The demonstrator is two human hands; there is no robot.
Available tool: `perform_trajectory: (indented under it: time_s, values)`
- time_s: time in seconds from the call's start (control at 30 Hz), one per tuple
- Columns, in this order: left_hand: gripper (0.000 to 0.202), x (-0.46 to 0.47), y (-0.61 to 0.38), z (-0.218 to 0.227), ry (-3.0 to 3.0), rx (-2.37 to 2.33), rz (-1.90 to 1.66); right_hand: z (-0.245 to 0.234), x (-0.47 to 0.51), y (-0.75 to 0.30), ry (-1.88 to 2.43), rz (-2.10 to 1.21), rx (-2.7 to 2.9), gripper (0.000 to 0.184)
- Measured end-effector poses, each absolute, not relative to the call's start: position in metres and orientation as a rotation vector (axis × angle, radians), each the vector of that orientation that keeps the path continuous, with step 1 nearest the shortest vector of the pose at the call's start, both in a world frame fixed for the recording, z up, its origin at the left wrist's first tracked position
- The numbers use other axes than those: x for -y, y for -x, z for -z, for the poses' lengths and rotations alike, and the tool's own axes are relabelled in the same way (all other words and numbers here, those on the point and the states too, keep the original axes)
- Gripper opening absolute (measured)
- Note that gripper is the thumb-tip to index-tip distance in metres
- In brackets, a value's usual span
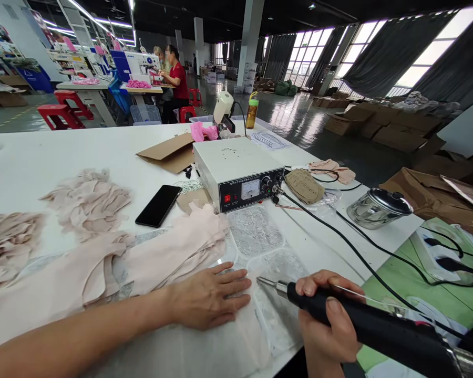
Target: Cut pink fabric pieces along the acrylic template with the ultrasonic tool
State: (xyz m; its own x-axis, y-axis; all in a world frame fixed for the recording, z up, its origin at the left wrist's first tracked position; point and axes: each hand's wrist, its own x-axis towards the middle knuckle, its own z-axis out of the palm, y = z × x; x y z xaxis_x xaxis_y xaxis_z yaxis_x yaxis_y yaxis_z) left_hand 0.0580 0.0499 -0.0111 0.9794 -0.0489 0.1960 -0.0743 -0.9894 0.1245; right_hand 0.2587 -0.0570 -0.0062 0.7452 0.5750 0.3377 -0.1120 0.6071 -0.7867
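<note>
My left hand lies flat, fingers spread, on a thin pale pink fabric piece. Beneath the fabric is a clear template with rounded outlines. In my right hand is a black corded ultrasonic handpiece, its fingers wrapped round the barrel. The slim metal tip points left, at the fabric's edge just right of my left fingertips; whether it touches cannot be made out. A stack of pale pink fabric pieces lies beyond my left hand.
A white control box with a meter stands behind the template. A phone, fabric heaps and a cardboard piece lie left of it. Cables and a lidded glass pot are right. A person in red sits far back.
</note>
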Motion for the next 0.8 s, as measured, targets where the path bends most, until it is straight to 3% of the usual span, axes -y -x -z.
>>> perform_trajectory:
  time_s: [0.8]
  values:
    - [0.036,-0.0505,-0.0583,0.0152,-3.001,0.092,-0.283,0.0033,0.0621,-0.2549,0.816,-0.479,0.745,0.009]
